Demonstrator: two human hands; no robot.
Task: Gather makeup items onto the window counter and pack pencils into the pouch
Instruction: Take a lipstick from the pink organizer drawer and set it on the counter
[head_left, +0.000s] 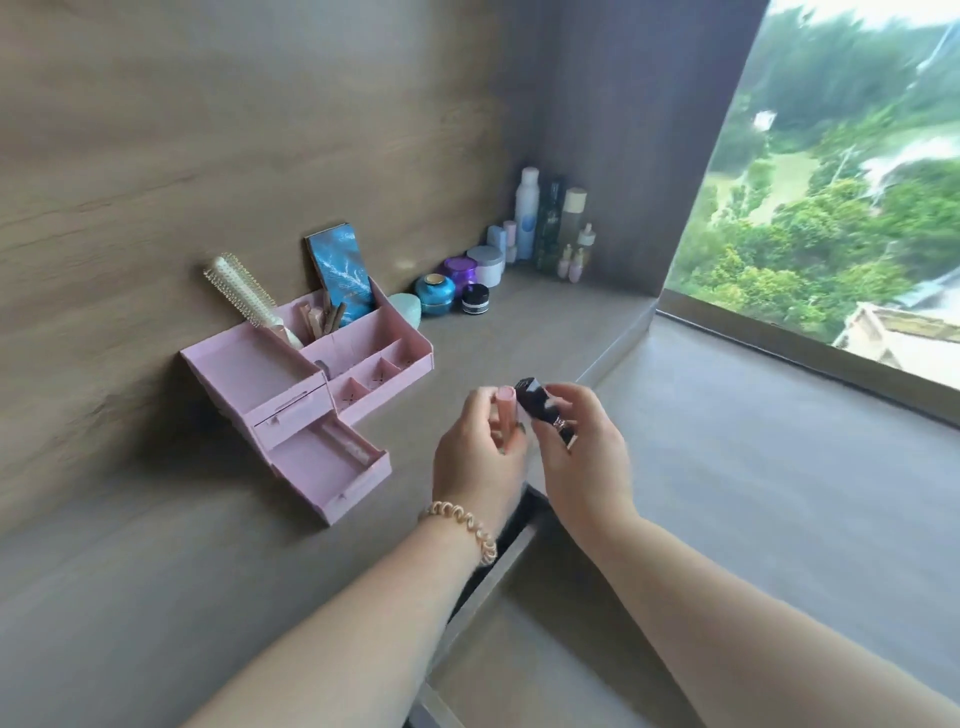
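Head view, and both hands are up over the grey counter. Left hand pinches a pink tube upright between thumb and fingers, a coiled hair tie on that wrist. Right hand is wrapped around a black tube, tilted so its top nearly meets the pink one. Both items are held in the air, just above the step down to the window counter, which sits to the right under the glass. Back left, a pink organiser stands against the wood wall with its lower drawer pulled out; a hairbrush and a blue palette stick up from it. Jars and bottles line the far corner. No pouch or pencils that I can make out.
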